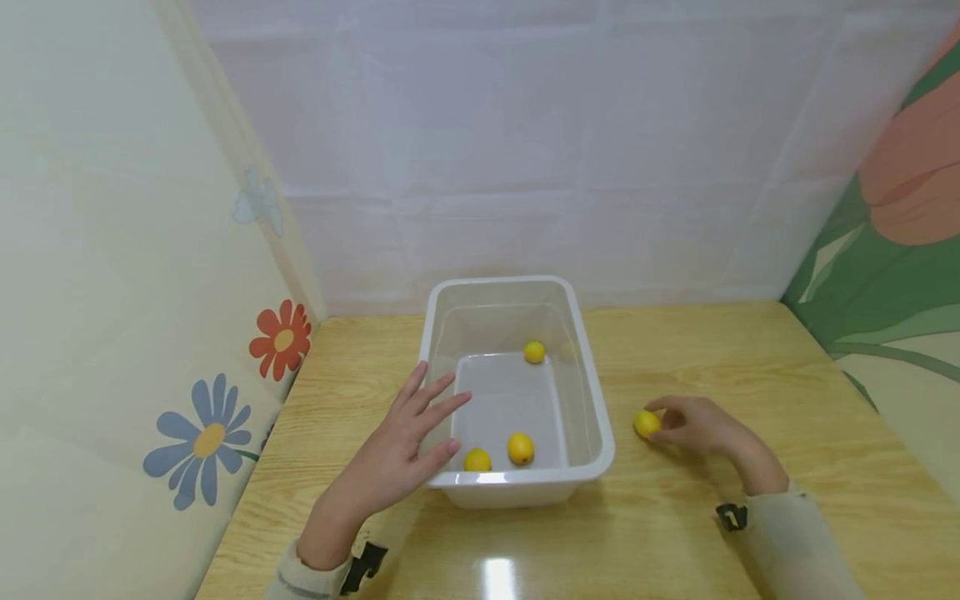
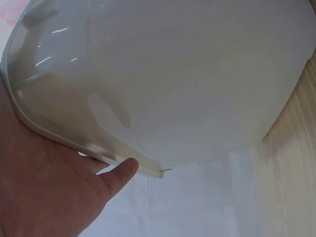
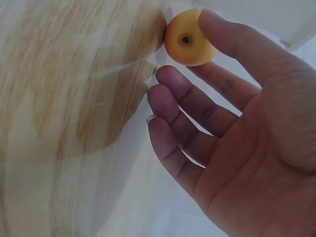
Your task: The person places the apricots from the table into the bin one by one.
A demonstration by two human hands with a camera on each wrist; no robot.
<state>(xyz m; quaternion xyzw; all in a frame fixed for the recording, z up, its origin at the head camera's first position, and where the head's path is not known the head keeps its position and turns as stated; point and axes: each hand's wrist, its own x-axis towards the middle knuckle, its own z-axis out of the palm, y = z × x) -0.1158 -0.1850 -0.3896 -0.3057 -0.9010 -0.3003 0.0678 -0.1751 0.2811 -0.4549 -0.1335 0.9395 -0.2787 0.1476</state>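
On the table right of a pale plastic bin point(image 1: 592, 392), my right hand point(image 1: 697, 427) pinches a small yellow lemon point(image 1: 647, 424) between thumb and index finger. The right wrist view shows the dark stem spot of this lemon point(image 3: 190, 39), with the other fingers loosely bent below it. My left hand point(image 1: 405, 442) spreads its fingers over the bin's left rim. In the left wrist view, that hand point(image 2: 54, 173) lies against the rim from outside. Inside the bin lie a lemon point(image 1: 534, 352) at the far right, another lemon point(image 1: 521, 448) near the front, and a third lemon point(image 1: 477, 460) partly behind the front rim.
The bin stands on a wood-grain table point(image 1: 675, 533). A white cloth backdrop point(image 1: 487, 167) hangs behind it. A flower-printed panel point(image 1: 112, 292) bounds the left side, and another printed panel point(image 1: 900, 250) the right.
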